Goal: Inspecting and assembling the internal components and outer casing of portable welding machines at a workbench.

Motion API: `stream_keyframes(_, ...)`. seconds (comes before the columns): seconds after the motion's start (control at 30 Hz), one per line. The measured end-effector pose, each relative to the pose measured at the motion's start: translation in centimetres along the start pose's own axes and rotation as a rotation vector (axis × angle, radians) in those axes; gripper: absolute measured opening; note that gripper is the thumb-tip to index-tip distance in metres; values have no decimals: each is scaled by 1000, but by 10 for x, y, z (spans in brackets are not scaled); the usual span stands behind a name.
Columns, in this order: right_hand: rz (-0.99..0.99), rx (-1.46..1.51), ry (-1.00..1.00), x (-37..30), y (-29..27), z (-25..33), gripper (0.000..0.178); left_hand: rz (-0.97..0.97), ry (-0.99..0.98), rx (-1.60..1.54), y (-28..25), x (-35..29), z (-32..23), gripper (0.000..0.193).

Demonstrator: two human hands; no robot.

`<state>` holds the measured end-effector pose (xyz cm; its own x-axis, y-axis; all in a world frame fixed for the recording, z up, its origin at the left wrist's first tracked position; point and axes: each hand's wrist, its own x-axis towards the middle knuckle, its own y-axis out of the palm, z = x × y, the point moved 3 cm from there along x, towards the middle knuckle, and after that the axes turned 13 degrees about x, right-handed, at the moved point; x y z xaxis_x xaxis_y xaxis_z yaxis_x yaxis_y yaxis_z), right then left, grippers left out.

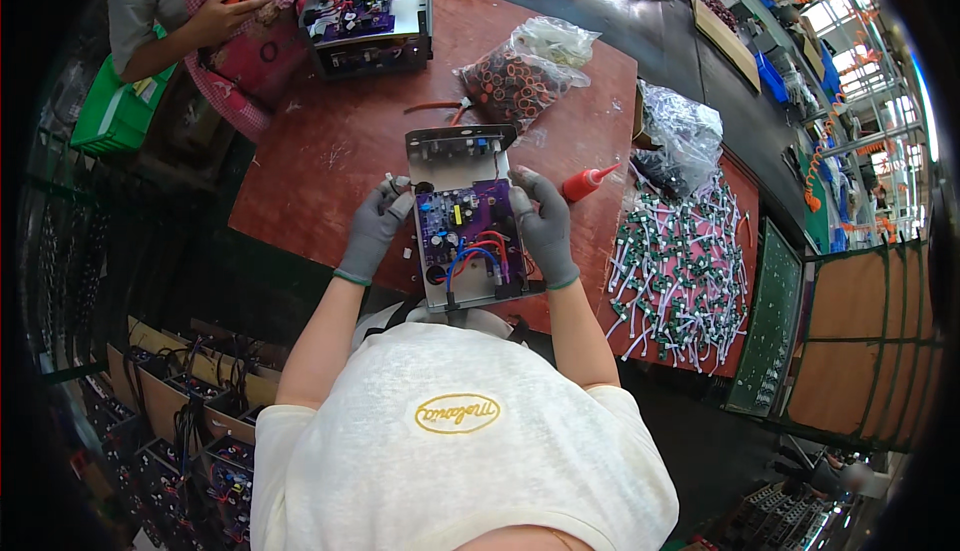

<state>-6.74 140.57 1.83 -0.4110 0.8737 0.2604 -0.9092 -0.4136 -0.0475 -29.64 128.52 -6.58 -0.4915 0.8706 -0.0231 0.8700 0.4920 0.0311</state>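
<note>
In front of me an open metal housing (464, 296) rests at the table's near edge, its end panel standing up at the far side. Inside lies a purple circuit board (455, 213) with blue and red wires. At the housing's left side is my left hand (375, 233) in a grey glove, thumb and fingers pinched together with a small white part (389, 179) showing at the fingertips. My right hand (546, 229), also gloved, grips the right side wall, its fingers near the raised panel. A red squeeze bottle (588, 182) lies just right of it.
On the reddish table (340, 166) sit a bag of dark and orange rings (520, 81) and another plastic bag (680, 136). Many green boards with white leads (680, 271) spread to the right. Across, a co-worker's hand (222, 17) holds a tool by another housing (370, 56).
</note>
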Motion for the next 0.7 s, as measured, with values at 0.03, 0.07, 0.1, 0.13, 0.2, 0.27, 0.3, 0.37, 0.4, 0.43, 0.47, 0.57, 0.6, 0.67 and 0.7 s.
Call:
stream_keyframes(0.03, 20, -17, -14, 0, 2, 2, 31, -50, -58, 77, 3, 3, -4, 19)
stream_keyframes(0.07, 40, -33, -37, -1, 3, 4, 30, -76, -33, 122, 5, 8, -12, 17)
stream_keyframes(0.1, 62, -48, -80, -1, 4, 7, 30, -99, -4, 167, 6, 15, -20, 15)
stream_keyframes(0.13, 74, -46, -86, -1, 4, 7, 28, -94, 66, 248, 6, 19, -30, 11)
stream_keyframes(0.2, 72, -115, -110, -2, 2, 9, 26, -89, 171, 296, 5, 28, -46, 8)
stream_keyframes(0.27, 68, -106, -99, -3, 1, 11, 25, -91, 193, 227, 5, 27, -56, 10)
stream_keyframes(0.3, 79, -125, -84, -3, 0, 12, 25, -107, 225, 362, 5, 23, -62, 10)
stream_keyframes(0.37, 73, -104, -78, -3, -1, 16, 24, -103, 255, 414, 9, 17, -70, 11)
stream_keyframes(0.4, 83, -97, -61, -3, -1, 18, 23, -98, 219, 333, 10, 15, -72, 11)
stream_keyframes(0.43, 96, -99, -11, -1, -1, 19, 23, -79, 201, 297, 12, 14, -74, 11)
stream_keyframes(0.47, 127, -98, -42, 2, 0, 22, 21, -63, 175, 263, 12, 12, -76, 10)
stream_keyframes(0.57, 289, -199, -187, 15, 11, 33, 21, -51, 350, 457, 14, 4, -87, 6)
stream_keyframes(0.6, 346, -231, -282, 22, 18, 38, 22, -53, 416, 564, 15, 0, -89, 8)
stream_keyframes(0.67, 435, -280, -316, 37, 35, 42, 23, -50, 579, 765, 17, -12, -92, 18)
stream_keyframes(0.7, 473, -286, -363, 44, 46, 45, 23, -67, 619, 812, 17, -17, -93, 19)
